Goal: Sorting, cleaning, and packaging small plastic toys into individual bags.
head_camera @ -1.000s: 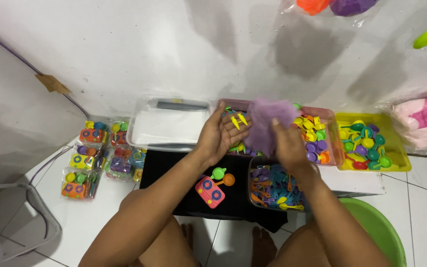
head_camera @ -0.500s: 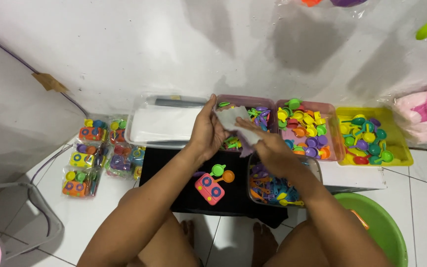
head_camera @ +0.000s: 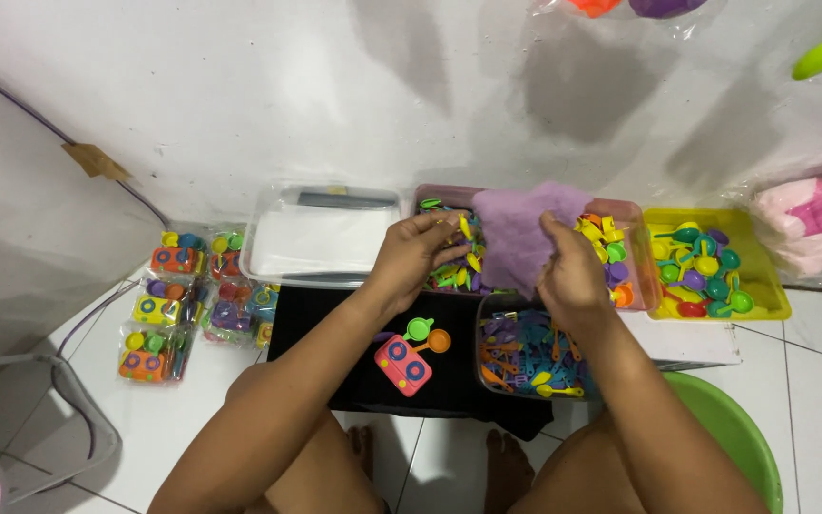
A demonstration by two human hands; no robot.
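Both of my hands hold a crumpled purple cloth-like piece (head_camera: 518, 233) over the pink tray (head_camera: 632, 211) of small coloured toy parts. My left hand (head_camera: 415, 255) grips its left edge and my right hand (head_camera: 568, 271) pinches its right side. Below them, on a black mat (head_camera: 325, 333), lie a pink toy stove (head_camera: 401, 365), a green toy pan (head_camera: 420, 329) and an orange one (head_camera: 439, 341). A clear box of blue, purple and orange toy utensils (head_camera: 523, 354) sits under my right wrist.
A clear lidded box (head_camera: 320, 238) stands at the left of the trays, a yellow tray of toy spoons (head_camera: 715, 266) at the right. Several bagged toy sets (head_camera: 192, 295) lie on the floor at left. A green basin (head_camera: 730, 428) is at lower right.
Half a second ago my hands were lower, with the piece bunched small. They have since moved up over the pink tray and the purple piece is spread wider between them.
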